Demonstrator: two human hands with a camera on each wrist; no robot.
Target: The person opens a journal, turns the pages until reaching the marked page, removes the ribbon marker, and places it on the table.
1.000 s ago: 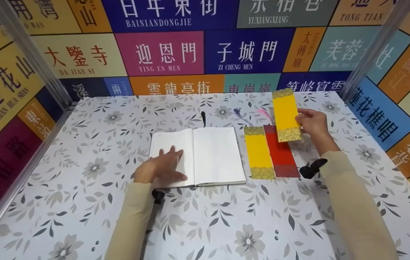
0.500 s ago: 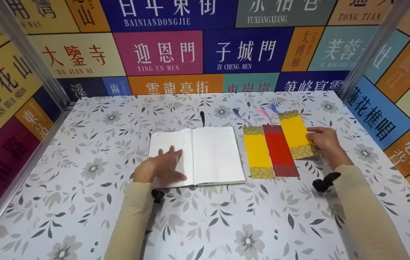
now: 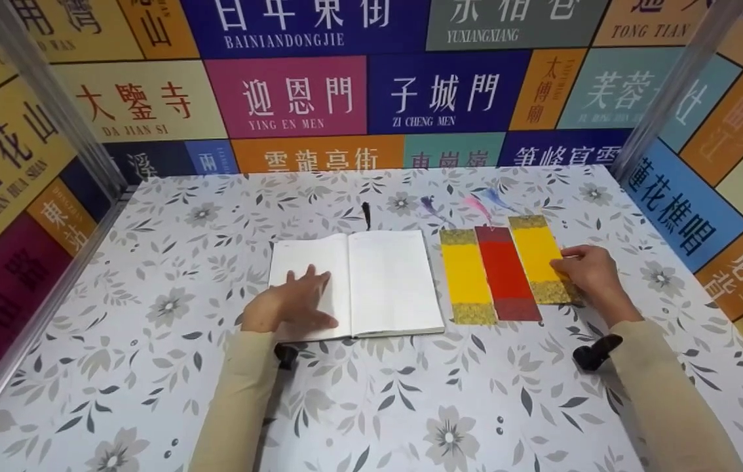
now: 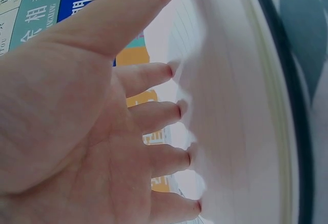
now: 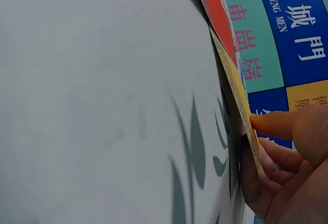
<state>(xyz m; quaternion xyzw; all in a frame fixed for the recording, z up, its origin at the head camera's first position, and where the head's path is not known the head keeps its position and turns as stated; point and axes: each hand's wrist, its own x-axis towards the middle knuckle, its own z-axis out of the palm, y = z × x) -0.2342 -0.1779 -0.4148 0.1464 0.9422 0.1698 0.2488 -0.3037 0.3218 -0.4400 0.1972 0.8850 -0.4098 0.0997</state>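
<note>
An open notebook [image 3: 371,282] with blank white pages lies mid-table. My left hand [image 3: 289,305] rests flat on its left page [image 4: 236,106], fingers straight. To the right of the notebook lie three bookmarks side by side: a yellow one [image 3: 466,275], a red one [image 3: 506,272] and a second yellow one [image 3: 538,255] with gold ends. My right hand [image 3: 584,269] pinches the right edge of that second yellow bookmark [image 5: 238,98], thumb on top and fingers under it, just at the table surface.
The table [image 3: 149,367] has a floral grey-and-white cloth. Coloured sign panels [image 3: 371,92] wall in the back and both sides. The notebook's black ribbon [image 3: 367,214] and the bookmarks' tassels [image 3: 476,203] lie behind them.
My right hand has brought the second yellow bookmark down from above the red one and to the right, laying it beside the red bookmark. The left hand has stayed put.
</note>
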